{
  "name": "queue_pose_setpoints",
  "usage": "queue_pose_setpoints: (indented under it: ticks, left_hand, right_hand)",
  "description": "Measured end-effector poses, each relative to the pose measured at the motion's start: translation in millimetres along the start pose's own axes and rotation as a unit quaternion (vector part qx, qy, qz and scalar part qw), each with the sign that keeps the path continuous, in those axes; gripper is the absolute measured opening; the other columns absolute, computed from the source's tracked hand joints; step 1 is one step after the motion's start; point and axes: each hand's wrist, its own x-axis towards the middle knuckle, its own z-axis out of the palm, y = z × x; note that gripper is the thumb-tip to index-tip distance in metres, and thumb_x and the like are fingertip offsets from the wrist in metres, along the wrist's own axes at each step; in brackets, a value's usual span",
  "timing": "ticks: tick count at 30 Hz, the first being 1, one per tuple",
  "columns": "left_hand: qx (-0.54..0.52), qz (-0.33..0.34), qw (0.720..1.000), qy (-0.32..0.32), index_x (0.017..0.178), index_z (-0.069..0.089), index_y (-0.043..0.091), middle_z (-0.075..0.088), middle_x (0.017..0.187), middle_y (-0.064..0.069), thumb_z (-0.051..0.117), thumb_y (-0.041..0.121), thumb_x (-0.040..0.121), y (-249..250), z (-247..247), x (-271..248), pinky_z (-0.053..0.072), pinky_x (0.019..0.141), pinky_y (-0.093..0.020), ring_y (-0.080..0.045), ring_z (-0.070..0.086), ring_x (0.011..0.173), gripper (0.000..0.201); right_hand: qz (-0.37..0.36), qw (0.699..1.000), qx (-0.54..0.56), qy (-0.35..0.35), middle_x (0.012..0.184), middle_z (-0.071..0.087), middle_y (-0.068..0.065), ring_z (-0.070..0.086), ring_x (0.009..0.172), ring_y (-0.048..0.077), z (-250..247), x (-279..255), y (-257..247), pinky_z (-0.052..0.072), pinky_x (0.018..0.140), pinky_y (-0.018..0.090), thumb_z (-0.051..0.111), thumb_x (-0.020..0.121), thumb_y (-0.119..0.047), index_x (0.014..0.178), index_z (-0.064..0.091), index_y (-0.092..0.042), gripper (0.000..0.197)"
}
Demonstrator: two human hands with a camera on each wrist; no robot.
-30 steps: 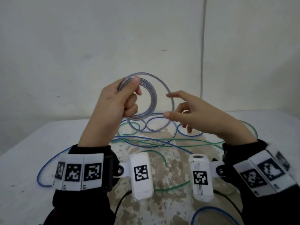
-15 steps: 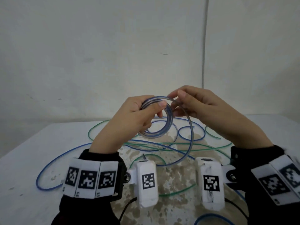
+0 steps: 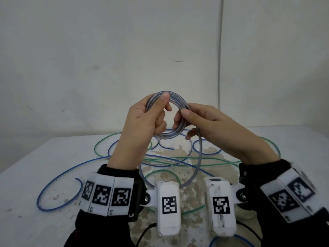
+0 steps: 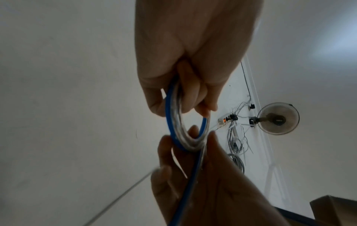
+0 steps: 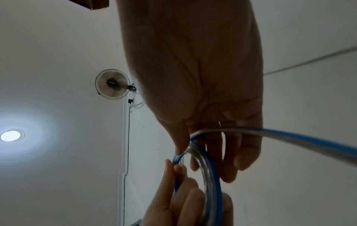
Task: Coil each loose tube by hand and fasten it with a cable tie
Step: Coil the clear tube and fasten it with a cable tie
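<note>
Both hands pinch the coil [image 3: 167,120]: left hand [image 3: 142,125] on top, right hand [image 3: 213,129] beside; better lay each new loop flat against the others.

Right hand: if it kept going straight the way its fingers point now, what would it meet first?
Probably the left hand: the right hand points leftward across the tube coil it already pinches. Depth unclear.

The clear blue-striped tube coil [image 3: 175,111] is partly hidden behind the left hand [image 3: 142,125]; its trailing end vanishes behind the white wrist camera housing [image 3: 168,205]. Below that housing, a loose blue tube [image 3: 231,240] is cut off.
</note>
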Motion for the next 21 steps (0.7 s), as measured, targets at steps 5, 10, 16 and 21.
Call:
queue_pose_setpoints:
  ticks: [5, 10, 16, 21]
  left_hand:
    - [0.016, -0.002, 0.998, 0.062, 0.068, 0.058, 0.011, 0.020, 0.045, 0.010, 0.058, 0.026, 0.092, -3.6, -0.6, 0.2, 0.017, 0.043, -0.022, -0.008, 0.015, 0.040, 0.028]
    - [0.021, -0.003, 0.997, 0.068, 0.075, 0.061, 0.008, 0.024, 0.041, 0.012, 0.057, 0.026, 0.093, -2.2, -1.4, 0.3, 0.020, 0.044, -0.021, -0.009, 0.017, 0.039, 0.026]
    - [0.002, -0.008, 0.999, 0.032, 0.074, 0.059, 0.011, 0.021, 0.045, 0.009, 0.053, 0.027, 0.095, -1.5, -2.5, 1.5, 0.018, 0.047, -0.025, -0.009, 0.016, 0.041, 0.028]
    - [0.027, 0.004, 0.999, 0.030, 0.077, 0.061, 0.009, 0.026, 0.041, 0.008, 0.053, 0.029, 0.095, -3.5, -0.2, 2.4, 0.027, 0.046, -0.022, -0.011, 0.026, 0.035, 0.029]
  right_hand:
    - [-0.014, 1.000, -0.001, 0.024, 0.082, 0.066, 0.000, 0.061, 0.081, 0.009, 14.0, 6.5, 4.1, 0.051, 0.075, 0.031, 0.035, 0.103, -0.021, 0.087, 0.058, -0.008, 0.031]
    - [0.025, 0.989, 0.144, 0.022, 0.082, 0.066, 0.007, 0.062, 0.080, 0.014, 14.2, 8.2, 4.5, 0.051, 0.070, 0.026, 0.028, 0.104, -0.027, 0.093, 0.065, -0.010, 0.042]
    - [0.000, 0.973, 0.231, 0.013, 0.065, 0.058, 0.002, 0.062, 0.073, 0.017, 14.7, 8.4, 3.8, 0.052, 0.073, 0.023, 0.027, 0.103, -0.020, 0.083, 0.055, -0.006, 0.037]
    - [0.013, 0.960, 0.277, 0.033, 0.055, 0.038, -0.003, 0.049, 0.058, 0.014, 17.0, 9.8, 0.8, 0.046, 0.063, 0.018, 0.028, 0.103, -0.023, 0.078, 0.048, -0.008, 0.036]
